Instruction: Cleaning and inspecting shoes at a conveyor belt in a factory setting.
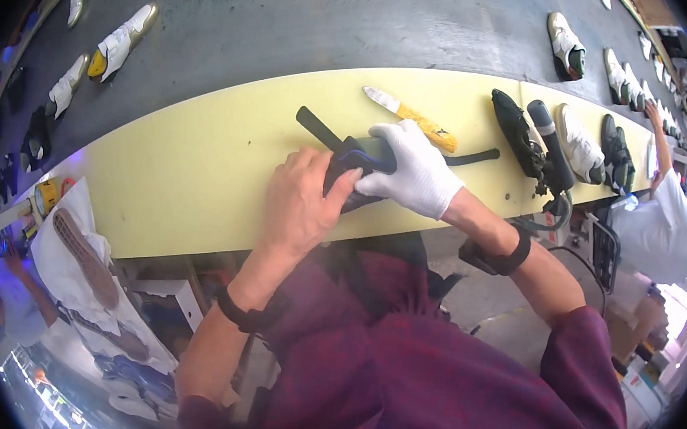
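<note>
A dark shoe (375, 153) with a blue edge is between my two hands, above the yellow worktop, and partly covered by them. My left hand (300, 198), bare, is closed on its near left side, with the thumb pressing on the upper. My right hand (417, 172), in a white knitted glove, grips the other side. A flat black strip (318, 127) sticks out beyond the left fingers; whether it joins the shoe I cannot tell. Just beyond the right hand lies a yellow-wrapped stick (425, 126) with a white end. A thin black handle (477, 157) shows beside the glove.
On the yellow worktop (191, 177), to the right, are a black shoe (516, 132), a black cylindrical corded tool (551, 143), a white shoe (580, 145) and dark shoes (617, 154). Beyond runs a grey conveyor (296, 14) carrying white shoes (122, 41). A co-worker (658, 217) reaches in at right.
</note>
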`<state>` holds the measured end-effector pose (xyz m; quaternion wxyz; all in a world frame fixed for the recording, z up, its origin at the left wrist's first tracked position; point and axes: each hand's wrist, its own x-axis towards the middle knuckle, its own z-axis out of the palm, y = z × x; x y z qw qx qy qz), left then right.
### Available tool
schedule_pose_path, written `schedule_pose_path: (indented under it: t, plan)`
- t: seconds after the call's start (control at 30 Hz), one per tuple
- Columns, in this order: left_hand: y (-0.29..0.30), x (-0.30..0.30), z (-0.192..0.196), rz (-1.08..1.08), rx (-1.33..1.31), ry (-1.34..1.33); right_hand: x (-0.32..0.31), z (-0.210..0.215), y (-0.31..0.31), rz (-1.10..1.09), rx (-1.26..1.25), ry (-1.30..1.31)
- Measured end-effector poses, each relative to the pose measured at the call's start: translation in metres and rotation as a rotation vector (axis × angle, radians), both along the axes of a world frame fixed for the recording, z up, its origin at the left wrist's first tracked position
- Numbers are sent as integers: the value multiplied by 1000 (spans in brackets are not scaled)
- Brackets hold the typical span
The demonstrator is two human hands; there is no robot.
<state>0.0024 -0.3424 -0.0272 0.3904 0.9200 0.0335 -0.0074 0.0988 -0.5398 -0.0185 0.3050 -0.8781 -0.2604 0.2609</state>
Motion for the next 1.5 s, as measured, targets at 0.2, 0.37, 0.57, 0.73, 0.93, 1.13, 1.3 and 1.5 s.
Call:
schedule_pose_path:
  t: [0.2,0.37,0.57,0.73,0.93,1.13,1.3,1.5]
  plan:
    - [-4,-1,-5,66,10,-25,-8,-9,6,-87,-20,-74]
    - [-1,-4,-9,144,-56,-39,-14,-9,9,-156,-13,-117]
    - [13,-4,-1,-43,-124,29,-16,-10,11,-197,12,-131]
    - [14,0,-5,3,-225,118,-16,-15,11,-207,21,-119]
    - [9,-2,-6,18,-184,61,-22,-11,6,-140,70,-231]
    - [6,-3,-9,25,-184,0,-30,-19,13,-186,31,-298]
    - [3,-3,-4,-64,-41,-95,-42,-23,13,-239,39,-396]
    - [9,-1,-7,-168,24,-95,-46,-29,18,-406,112,-390]
